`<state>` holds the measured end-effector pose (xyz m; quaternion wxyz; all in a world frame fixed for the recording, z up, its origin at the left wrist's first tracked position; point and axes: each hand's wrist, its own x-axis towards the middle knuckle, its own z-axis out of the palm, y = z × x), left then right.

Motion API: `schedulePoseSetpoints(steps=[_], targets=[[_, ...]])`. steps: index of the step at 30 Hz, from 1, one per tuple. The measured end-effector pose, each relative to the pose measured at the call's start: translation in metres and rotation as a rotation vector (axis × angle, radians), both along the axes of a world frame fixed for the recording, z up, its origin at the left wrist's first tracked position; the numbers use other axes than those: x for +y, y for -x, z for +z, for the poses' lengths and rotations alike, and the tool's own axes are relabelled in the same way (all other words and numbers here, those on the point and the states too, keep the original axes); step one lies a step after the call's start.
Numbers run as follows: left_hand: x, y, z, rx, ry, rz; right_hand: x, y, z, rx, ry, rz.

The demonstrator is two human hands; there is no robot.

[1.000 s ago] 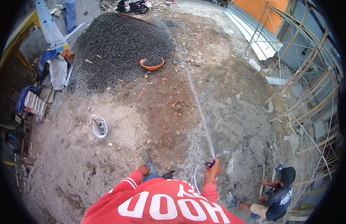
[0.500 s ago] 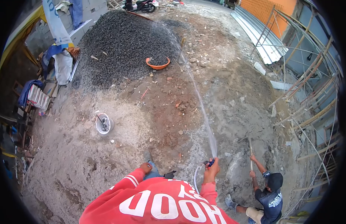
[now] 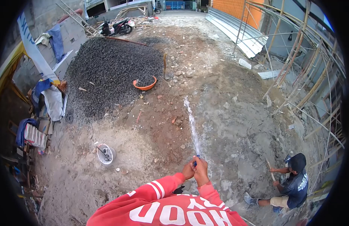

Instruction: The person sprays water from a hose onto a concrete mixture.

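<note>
My right hand (image 3: 201,171) is closed around a small blue hose nozzle (image 3: 197,159), out in front of my red hoodie. My left hand (image 3: 189,170) is closed against the same nozzle, touching the right one; its fingertips are partly hidden. A white jet of water (image 3: 192,126) shoots forward from the nozzle over the muddy ground and breaks off short of the gravel heap. Between my arms, the hose itself is out of sight.
A gravel heap (image 3: 112,64) with an orange basin (image 3: 145,87) lies ahead left. Nearer stands a white bucket (image 3: 106,154). To my right a co-worker (image 3: 295,180) crouches with a wooden-handled tool. Bamboo scaffolding (image 3: 295,64) lines the right side; a motorbike (image 3: 118,27) is parked behind.
My left hand has come from beside my leg to the nozzle. The water jet has become shorter and broken. My view has tilted up, and the co-worker's tool has been lowered or drawn back.
</note>
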<state>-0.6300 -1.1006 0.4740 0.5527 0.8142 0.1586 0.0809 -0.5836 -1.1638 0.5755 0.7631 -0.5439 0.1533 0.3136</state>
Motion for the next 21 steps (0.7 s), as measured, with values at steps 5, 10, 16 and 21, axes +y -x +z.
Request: schedulePoseSetpoints(steps=[5,10,16,21], targets=[[0.009,0.001,-0.015,-0.215,0.208,0.109,0.000,-0.020,0.030,-0.366,0.440,0.601],[0.028,0.029,-0.022,0.097,0.418,-0.033,0.027,-0.064,0.001,-0.769,0.609,0.685],[0.061,0.039,0.013,0.214,0.461,-0.042,0.106,-0.067,-0.071,0.375,-0.421,0.761],[0.086,0.050,0.020,0.189,0.443,-0.036,0.142,-0.059,-0.086,0.308,-0.368,0.733]])
